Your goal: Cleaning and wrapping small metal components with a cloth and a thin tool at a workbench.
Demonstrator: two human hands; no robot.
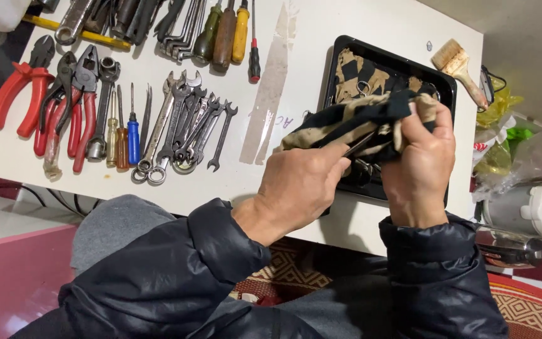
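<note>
Gripping a dark metal tool [360,144], the left hand [299,188] pinches its end, fingers curled, while the right hand [416,164] clenches a black-and-tan rag [359,119] around it above the black tray [389,58]. Wrenches [183,125] and pliers [51,94] lie well left on the white table [271,37].

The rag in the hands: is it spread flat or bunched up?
Bunched up. The black and tan rag is crumpled between the left hand and right hand, above the black tray.
</note>
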